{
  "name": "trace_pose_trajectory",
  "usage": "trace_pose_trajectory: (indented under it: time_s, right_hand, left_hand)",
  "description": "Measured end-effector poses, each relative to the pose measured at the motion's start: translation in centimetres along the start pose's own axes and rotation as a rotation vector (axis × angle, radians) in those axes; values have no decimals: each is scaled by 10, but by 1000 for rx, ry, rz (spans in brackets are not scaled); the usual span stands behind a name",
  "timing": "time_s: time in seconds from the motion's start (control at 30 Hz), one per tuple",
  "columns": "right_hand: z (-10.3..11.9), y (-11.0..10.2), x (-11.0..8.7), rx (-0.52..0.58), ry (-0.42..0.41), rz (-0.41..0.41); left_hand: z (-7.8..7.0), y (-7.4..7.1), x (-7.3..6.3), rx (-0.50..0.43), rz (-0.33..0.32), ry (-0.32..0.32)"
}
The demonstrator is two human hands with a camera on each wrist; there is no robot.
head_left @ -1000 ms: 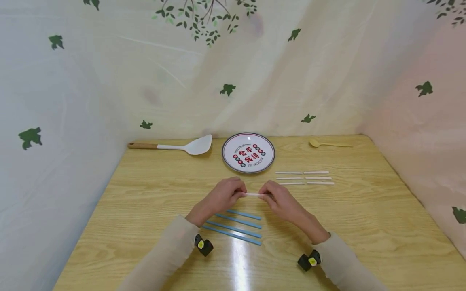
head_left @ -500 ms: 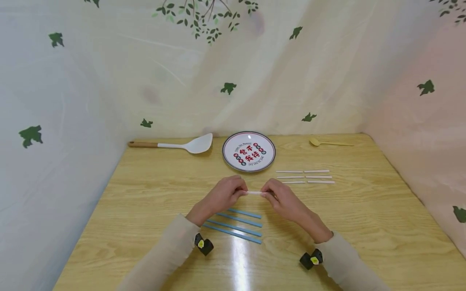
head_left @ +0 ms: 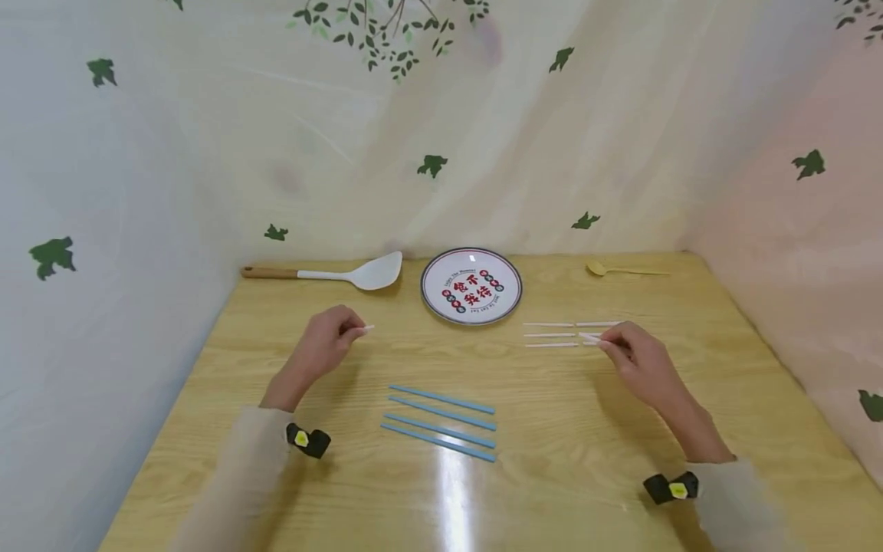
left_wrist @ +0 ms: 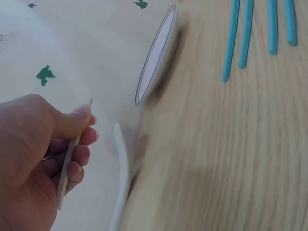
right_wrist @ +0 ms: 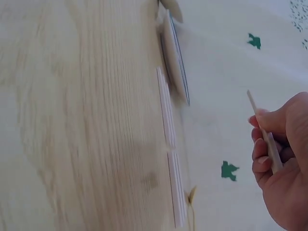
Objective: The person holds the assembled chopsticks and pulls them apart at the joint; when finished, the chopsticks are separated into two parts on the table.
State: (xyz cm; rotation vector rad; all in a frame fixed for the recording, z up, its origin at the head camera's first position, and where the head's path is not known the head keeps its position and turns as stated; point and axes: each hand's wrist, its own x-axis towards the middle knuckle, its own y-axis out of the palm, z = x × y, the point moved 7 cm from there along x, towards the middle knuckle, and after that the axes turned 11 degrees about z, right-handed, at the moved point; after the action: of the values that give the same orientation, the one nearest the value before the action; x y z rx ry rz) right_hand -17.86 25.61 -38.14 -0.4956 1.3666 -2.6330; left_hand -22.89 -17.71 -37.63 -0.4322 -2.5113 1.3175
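Observation:
In the head view my left hand is raised over the left of the table, pinching a short, thin white stick between thumb and fingers. The left wrist view shows that pale stick running back along the palm, with a thin tip past the thumb. Over on the right, my right hand pinches another short white stick, which overlaps the rows of white sticks on the table. Its narrow end points up past the thumb in the right wrist view, where the stick lies against the curled fingers.
Several blue chopsticks lie side by side in the middle of the wooden table. At the back are a spatula with a wooden handle, a printed plate and a yellow spoon. Printed cloth walls the table in.
Both hands gripped the ends of one white stick near the middle. They have moved apart, left hand leftward and right hand rightward, each now with a separate piece.

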Motion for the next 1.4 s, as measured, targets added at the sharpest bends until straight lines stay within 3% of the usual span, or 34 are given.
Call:
trace_pose_trajectory:
  time_s: [0.13,0.37,0.57,0.7,0.83,1.0,1.17,1.4]
  right_hand:
    - [-12,-9,-6,20,18,37]
    - [-22,-7,-15,-22,14,18]
    - [-38,-9,-20,-28,-3,7]
    - [-47,-8,-20,-17,37,67]
    - [-54,-7,-21,-4,62,118]
    - [-59,-7,-21,-1,61,117]
    - [-66,-6,-18,-13,84,129]
    - [-76,-2,-12,-20,115,183]
  left_hand:
    - [2,-2,0,-13,39,34]
    - [-29,27,10,5,44,96]
    - [-71,60,26,-7,125,164]
    - [-107,86,37,-4,192,251]
    - [-139,116,47,27,288,299]
    - [-168,150,60,84,355,307]
    - [-182,181,73,132,400,275]
    - [-190,200,88,174,403,182]
